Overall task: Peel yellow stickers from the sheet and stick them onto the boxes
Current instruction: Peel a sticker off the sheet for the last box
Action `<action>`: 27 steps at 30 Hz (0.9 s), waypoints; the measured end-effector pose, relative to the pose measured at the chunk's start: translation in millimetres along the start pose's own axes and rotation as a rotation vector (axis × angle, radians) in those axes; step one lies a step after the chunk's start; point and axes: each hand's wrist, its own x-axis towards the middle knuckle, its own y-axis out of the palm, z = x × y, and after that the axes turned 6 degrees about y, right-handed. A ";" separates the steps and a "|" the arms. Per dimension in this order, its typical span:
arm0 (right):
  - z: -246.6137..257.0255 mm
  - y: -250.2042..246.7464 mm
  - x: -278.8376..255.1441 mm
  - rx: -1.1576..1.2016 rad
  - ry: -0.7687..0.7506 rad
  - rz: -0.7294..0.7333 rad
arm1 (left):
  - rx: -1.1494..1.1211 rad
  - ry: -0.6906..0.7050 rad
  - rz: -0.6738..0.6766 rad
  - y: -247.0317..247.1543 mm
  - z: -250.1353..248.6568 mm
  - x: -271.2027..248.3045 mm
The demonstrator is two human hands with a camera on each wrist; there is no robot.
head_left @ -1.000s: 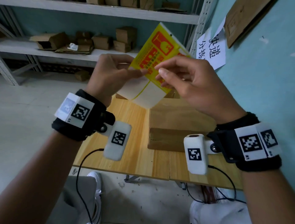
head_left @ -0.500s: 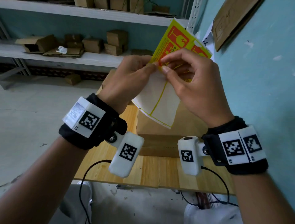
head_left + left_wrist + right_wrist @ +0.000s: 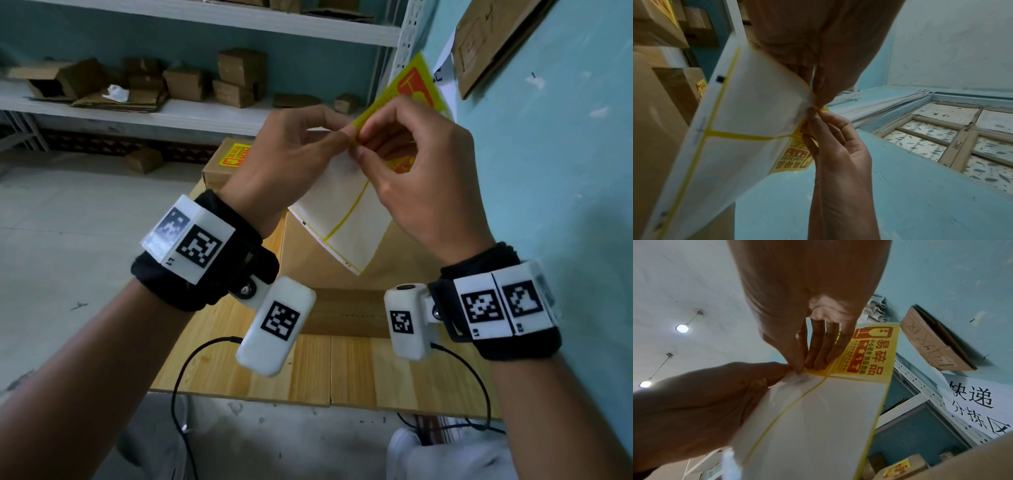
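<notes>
Both hands hold a sticker sheet (image 3: 342, 212) in the air over the boxes. Its lower part is bare white backing with yellow outlines, and yellow stickers (image 3: 416, 85) remain on the upper part. My left hand (image 3: 339, 132) pinches the sheet's edge where the white meets the yellow. My right hand (image 3: 363, 138) pinches the corner of a yellow sticker (image 3: 873, 353) at that same spot, thumb in front and fingers (image 3: 818, 352) behind. The two pinches touch. Below lies a large brown box (image 3: 342, 308). A smaller box (image 3: 219, 171) behind it bears a yellow sticker (image 3: 236, 158).
The boxes sit on a wooden table (image 3: 342, 370) pushed against a blue wall (image 3: 548, 171) on the right. Metal shelves (image 3: 171, 113) with several small cartons stand behind. Cables (image 3: 191, 359) hang from the wrist cameras. Grey floor lies to the left.
The hands have closed together on the sheet's edge. The right fingers have shifted from the sheet's middle to a sticker's corner. The sheet now hangs steeper, white part down.
</notes>
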 end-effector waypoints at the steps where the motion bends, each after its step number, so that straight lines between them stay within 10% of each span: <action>1: -1.5 -0.1 0.7 -0.008 -0.003 0.002 | 0.003 0.008 -0.007 0.0 0.8 0.7; 27: -0.5 1.1 -1.8 -0.006 0.044 -0.048 | 0.051 0.044 -0.091 -0.5 1.0 -3.1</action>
